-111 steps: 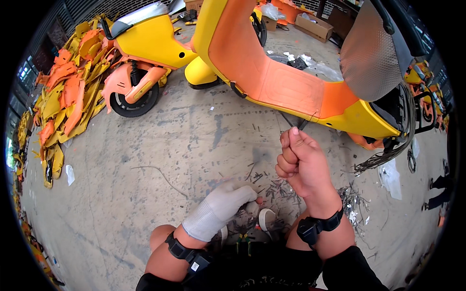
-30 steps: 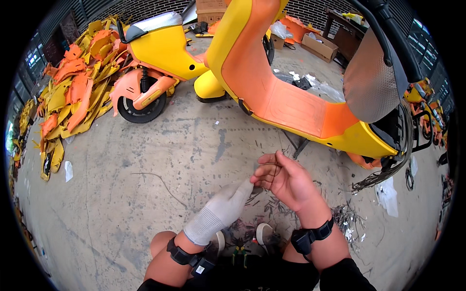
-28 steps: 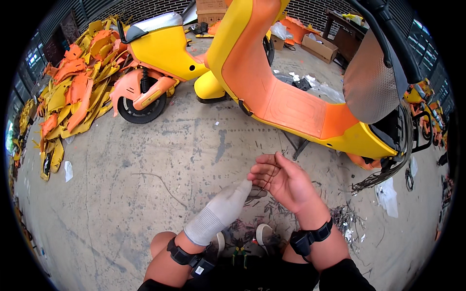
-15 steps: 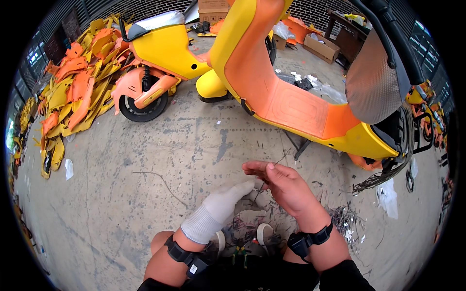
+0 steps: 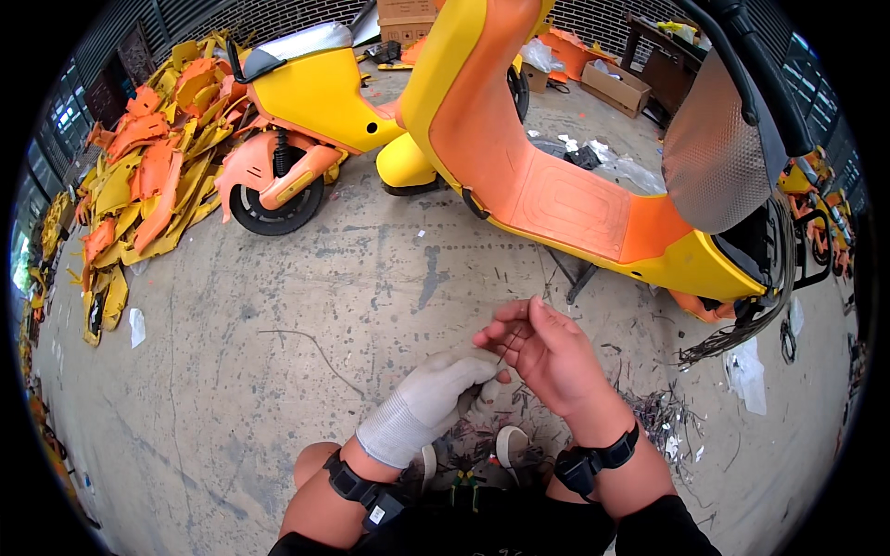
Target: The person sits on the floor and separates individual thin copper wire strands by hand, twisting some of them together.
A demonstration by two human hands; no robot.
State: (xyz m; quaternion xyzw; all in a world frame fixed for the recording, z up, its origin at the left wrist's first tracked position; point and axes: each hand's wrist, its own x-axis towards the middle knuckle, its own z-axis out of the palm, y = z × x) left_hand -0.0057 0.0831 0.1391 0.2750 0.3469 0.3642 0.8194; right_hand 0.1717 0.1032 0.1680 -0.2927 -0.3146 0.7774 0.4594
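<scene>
1. Grey concrete floor (image 5: 278,278) spreads beneath both hands, dark clippings (image 5: 663,417) strewn below them and to the right of the right wrist.
2. Nearest the body, below the left hand, lie a pair of coloured handles (image 5: 475,496) – too small to tell what tool – close by two shoes (image 5: 510,447).
3. Gloved in white, the left hand (image 5: 431,403) has its fingers bent in, pinching a thin dark strand (image 5: 509,347) at the fingertips.
4. Just beside it, the bare right hand (image 5: 547,357) is half open, fingers loosely curved and thumb raised. The strand runs up in front of these fingers; whether it touches them cannot be told.
5. Left of the gloved hand, a longer wire (image 5: 322,350) curves along the floor.
6. Beyond the right hand stands an orange-and-yellow scooter (image 5: 575,204); a wire bundle (image 5: 728,341) hangs at its end, to that hand's right, near a plastic bag (image 5: 744,375).
7. Farther off, up and left of the gloved hand, are another scooter (image 5: 306,93) and a heap of panels (image 5: 139,176).
8. Farthest beyond the right hand – an open carton (image 5: 616,88) and a dark brick wall (image 5: 593,32).
</scene>
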